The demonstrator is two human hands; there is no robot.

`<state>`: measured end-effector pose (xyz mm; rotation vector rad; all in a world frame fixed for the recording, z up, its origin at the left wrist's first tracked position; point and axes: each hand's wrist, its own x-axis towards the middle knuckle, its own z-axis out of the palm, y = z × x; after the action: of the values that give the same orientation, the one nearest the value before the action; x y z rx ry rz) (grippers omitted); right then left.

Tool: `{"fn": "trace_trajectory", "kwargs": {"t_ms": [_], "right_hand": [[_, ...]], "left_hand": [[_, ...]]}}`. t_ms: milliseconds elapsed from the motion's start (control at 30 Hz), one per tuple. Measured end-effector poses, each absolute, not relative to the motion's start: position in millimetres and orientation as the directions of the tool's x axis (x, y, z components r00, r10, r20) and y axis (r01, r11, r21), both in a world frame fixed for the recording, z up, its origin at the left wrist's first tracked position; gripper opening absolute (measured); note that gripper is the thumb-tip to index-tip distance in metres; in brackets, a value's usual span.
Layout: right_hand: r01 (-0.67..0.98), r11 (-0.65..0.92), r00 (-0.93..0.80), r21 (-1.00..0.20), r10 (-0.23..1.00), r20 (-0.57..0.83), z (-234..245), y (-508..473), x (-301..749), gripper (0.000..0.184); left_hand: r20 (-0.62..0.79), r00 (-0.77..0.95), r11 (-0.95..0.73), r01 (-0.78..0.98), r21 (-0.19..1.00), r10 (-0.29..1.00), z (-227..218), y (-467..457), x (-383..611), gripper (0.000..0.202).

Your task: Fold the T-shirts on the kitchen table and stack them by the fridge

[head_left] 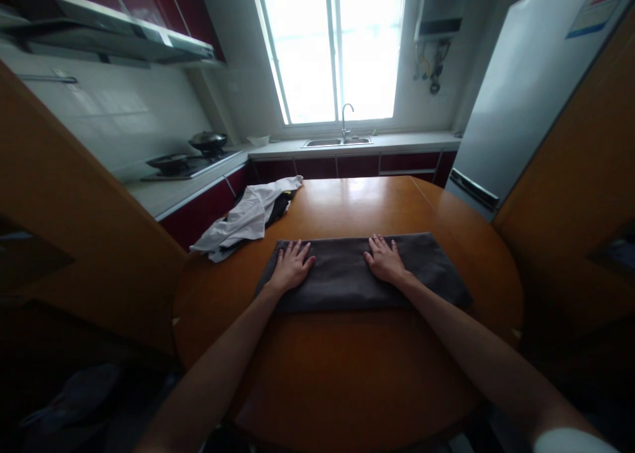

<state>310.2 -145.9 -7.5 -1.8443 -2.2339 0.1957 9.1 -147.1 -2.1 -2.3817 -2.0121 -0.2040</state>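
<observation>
A dark grey folded cloth, perhaps a garment, lies flat as a wide strip across the wooden table. On its left part rests my left hand, palm down with the fingers spread. My right hand presses flat on the cloth right of its middle, fingers stretched towards the far edge. Neither hand grips anything. The exact kind of the cloth cannot be made out.
White and black clothes lie crumpled at the table's far left edge. Beyond the table stand a counter with a sink, a stove with pans and, at the right, a fridge. Wooden panels flank both sides.
</observation>
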Motion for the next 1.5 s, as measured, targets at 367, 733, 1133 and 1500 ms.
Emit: {"fn": "trace_trajectory", "kwargs": {"t_ms": [367,733,1133,1500], "right_hand": [[0.947,0.198,-0.177,-0.252,0.979,0.102,-9,-145,310,0.063],[0.949,0.192,-0.173,-0.249,0.980,0.094,-9,-144,310,0.064],[0.948,0.216,-0.168,-0.233,0.963,0.211,6,-154,303,0.062],[0.926,0.265,-0.257,-0.269,0.964,0.065,-2,-158,292,0.066]], "left_hand": [[0.222,0.134,-0.163,0.979,0.119,0.966,6,-148,14,0.063],[0.104,0.141,-0.149,0.987,0.068,0.984,-3,-141,10,0.064],[0.239,0.160,-0.192,0.974,0.118,0.958,10,-147,21,0.062],[0.119,0.343,-0.354,0.930,0.096,0.932,-6,-153,37,0.064]]}}
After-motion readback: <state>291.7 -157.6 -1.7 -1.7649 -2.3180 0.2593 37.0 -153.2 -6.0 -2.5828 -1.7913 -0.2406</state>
